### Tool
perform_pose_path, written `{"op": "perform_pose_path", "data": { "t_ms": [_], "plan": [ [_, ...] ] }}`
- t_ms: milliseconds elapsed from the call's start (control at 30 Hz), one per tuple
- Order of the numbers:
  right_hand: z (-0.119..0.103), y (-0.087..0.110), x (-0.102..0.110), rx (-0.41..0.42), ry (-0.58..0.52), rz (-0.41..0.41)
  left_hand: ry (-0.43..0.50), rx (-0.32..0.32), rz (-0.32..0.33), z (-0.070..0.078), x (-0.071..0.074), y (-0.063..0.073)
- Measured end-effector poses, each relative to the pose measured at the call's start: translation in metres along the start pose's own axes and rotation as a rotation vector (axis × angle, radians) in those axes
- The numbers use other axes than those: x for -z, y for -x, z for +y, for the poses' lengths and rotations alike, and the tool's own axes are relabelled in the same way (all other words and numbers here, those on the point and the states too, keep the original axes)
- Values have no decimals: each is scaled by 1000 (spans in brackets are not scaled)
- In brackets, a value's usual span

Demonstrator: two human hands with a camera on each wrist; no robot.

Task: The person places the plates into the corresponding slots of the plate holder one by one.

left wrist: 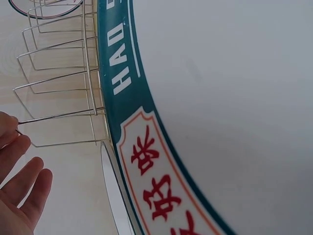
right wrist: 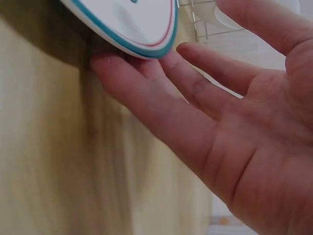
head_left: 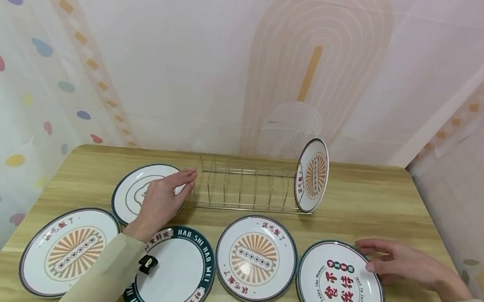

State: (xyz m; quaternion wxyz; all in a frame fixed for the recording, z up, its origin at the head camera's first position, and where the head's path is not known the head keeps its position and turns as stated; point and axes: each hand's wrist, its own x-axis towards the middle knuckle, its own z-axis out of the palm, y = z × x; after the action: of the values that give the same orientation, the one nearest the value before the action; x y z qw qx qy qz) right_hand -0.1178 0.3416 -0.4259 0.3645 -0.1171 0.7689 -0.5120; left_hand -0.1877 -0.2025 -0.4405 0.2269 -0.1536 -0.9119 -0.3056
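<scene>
Green is ringing the near plate (head_left: 174,277), which is lying in front of the wire rack (head_left: 242,209), toward its left end; white rim letters are spelling HAO SHI HAO WEI, and a rim panel is carrying red characters ending in 好味. Farther left in front of the rack, the left sunburst plate (head_left: 74,251) is showing 该吃饭了 in red, a sleeve partly covering it.

Off the rack's front right corner, the slogan plate (head_left: 338,290) is bearing four large characters, 食, 不, 我 and 待, while a small curved line is seemingly reading "Enjoy the Moment". The right hand (head_left: 404,264) is meeting this plate's right edge, fingers reaching fairly straight under the rim; whether the thumb is pressing, I cannot tell.

Directly before the rack, the middle plate (head_left: 255,259) is repeating 该吃饭了 on opposite sides of an orange sunburst; its centre label is too small to read.

Just left of the rack, the line-drawing plate (head_left: 130,194) is lying partly behind the left hand (head_left: 163,207), whose thumb and forefinger are pinching the rack's left end wire.

In the rack's right end, the standing plate (head_left: 312,175) is leaning nearly upright, sunburst showing. Behind the rack, an arch-printed curtain (head_left: 181,57) is hanging.
</scene>
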Motion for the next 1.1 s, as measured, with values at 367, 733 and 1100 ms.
{"op": "perform_pose_path", "data": {
  "t_ms": [367,733,1100],
  "plan": [
    [6,-8,-5,-10,-90,-32,-8,8,-12,1,1,0],
    [2,-12,-2,16,-76,-32,-27,43,-20,1,2,0],
    [8,-9,3,98,-161,-146,-22,26,-16,0,0,0]
  ]
}}
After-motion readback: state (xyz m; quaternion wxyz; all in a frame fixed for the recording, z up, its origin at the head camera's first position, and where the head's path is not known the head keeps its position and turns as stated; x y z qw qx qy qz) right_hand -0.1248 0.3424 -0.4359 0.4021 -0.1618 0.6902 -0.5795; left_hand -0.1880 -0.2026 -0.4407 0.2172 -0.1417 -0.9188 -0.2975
